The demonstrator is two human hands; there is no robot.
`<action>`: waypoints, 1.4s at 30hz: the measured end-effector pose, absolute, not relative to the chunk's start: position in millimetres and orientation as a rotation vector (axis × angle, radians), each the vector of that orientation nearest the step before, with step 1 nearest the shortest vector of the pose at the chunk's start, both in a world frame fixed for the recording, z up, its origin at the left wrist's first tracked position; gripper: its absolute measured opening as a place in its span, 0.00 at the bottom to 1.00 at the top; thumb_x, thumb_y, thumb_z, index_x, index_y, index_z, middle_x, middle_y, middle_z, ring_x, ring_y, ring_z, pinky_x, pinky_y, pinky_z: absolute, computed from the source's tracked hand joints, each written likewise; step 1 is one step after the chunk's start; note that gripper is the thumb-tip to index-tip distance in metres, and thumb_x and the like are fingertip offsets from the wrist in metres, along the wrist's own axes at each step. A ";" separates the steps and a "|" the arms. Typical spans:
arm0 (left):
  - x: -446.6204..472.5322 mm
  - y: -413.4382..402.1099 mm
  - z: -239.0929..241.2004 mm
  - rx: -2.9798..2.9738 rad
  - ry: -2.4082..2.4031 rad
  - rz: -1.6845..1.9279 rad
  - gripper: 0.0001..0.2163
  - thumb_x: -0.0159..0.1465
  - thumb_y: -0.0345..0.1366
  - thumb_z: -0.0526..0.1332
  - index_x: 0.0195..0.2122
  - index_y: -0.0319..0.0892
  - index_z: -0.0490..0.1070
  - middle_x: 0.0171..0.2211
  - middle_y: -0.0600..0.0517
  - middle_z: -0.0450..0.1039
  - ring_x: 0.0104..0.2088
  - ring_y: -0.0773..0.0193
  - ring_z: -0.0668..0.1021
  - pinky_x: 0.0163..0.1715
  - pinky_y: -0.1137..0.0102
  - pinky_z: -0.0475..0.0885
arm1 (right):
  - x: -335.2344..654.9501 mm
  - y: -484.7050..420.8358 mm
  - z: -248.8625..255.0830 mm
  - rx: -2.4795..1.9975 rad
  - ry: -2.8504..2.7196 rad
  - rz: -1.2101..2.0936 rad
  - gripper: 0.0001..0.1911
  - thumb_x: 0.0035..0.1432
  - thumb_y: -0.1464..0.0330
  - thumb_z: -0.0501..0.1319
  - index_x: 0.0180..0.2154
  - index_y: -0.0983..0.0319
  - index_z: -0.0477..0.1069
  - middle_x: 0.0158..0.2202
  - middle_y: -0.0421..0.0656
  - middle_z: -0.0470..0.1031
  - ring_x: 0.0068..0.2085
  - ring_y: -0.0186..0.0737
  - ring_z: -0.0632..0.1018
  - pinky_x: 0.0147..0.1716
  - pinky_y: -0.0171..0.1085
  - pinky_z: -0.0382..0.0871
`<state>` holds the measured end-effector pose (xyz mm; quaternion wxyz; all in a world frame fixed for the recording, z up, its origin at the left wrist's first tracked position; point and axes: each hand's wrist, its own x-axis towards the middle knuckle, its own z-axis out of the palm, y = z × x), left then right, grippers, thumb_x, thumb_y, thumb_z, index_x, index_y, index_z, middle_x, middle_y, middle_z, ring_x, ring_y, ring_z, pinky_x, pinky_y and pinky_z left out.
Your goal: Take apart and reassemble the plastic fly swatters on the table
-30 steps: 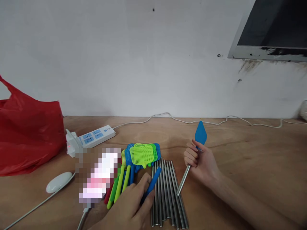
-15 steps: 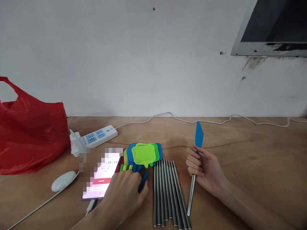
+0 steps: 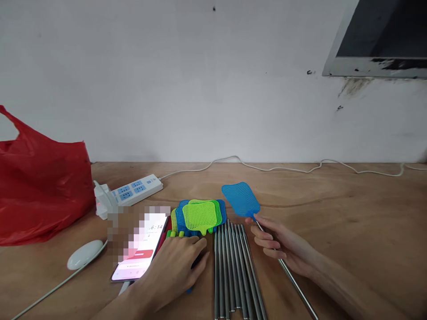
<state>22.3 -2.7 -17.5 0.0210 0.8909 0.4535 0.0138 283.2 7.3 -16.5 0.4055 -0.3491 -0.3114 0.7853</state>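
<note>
In my right hand is a fly swatter with a blue mesh head and a thin metal rod. My fingers pinch it just below the head, and the rod slants down to the lower right. My left hand rests beside the phone, closed around a dark blue plastic handle that is mostly hidden by the fingers. Beyond it lies a stack of mesh swatter heads in yellow-green, green and blue. Several metal rods lie side by side between my hands.
A lit phone lies left of my left hand, partly pixelated. Farther left are a white mouse-shaped object with a cable, a white power strip and a red plastic bag. A white cord runs along the wall.
The swatter in my right hand has turned from edge-on to face-on. Its head swung left and its rod end swung right. My left hand stays near the same spot with the blue handle.
</note>
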 end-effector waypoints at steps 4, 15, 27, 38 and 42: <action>20.4 -0.6 -23.0 2.762 1.438 0.038 0.12 0.71 0.33 0.51 0.31 0.42 0.70 0.30 0.49 0.77 0.29 0.52 0.80 0.26 0.66 0.63 | 283.5 4.4 -21.0 -0.903 -0.910 2.019 0.17 0.59 0.54 0.64 0.40 0.61 0.72 0.14 0.26 0.48 0.17 0.25 0.41 0.12 0.25 0.39; 12.1 2.6 -25.6 2.726 1.372 0.194 0.06 0.69 0.35 0.54 0.38 0.44 0.70 0.34 0.51 0.78 0.32 0.55 0.80 0.28 0.67 0.65 | 281.3 -5.0 -16.8 -1.127 -1.174 1.974 0.24 0.52 0.48 0.67 0.29 0.62 0.66 0.18 0.28 0.50 0.19 0.25 0.45 0.17 0.31 0.36; 5.6 5.7 -27.9 2.464 1.596 0.842 0.06 0.66 0.41 0.54 0.39 0.46 0.64 0.23 0.58 0.68 0.22 0.64 0.71 0.22 0.72 0.61 | 280.2 -9.3 -18.1 -1.225 -1.403 1.903 0.27 0.54 0.44 0.61 0.22 0.59 0.59 0.16 0.28 0.47 0.17 0.26 0.47 0.16 0.33 0.38; 6.1 1.1 -22.3 2.645 1.161 0.853 0.12 0.71 0.30 0.50 0.46 0.46 0.73 0.39 0.50 0.76 0.39 0.60 0.79 0.38 0.68 0.73 | 281.8 -7.9 -20.7 -1.287 -1.429 1.966 0.26 0.55 0.45 0.61 0.23 0.59 0.62 0.13 0.27 0.47 0.16 0.26 0.45 0.15 0.32 0.36; 7.6 1.6 -22.1 2.697 1.139 0.838 0.11 0.70 0.30 0.51 0.44 0.44 0.73 0.37 0.49 0.75 0.37 0.59 0.78 0.37 0.66 0.74 | 286.5 -2.6 -18.5 -1.303 -1.350 1.844 0.25 0.55 0.45 0.60 0.24 0.59 0.63 0.15 0.27 0.47 0.17 0.27 0.46 0.15 0.32 0.39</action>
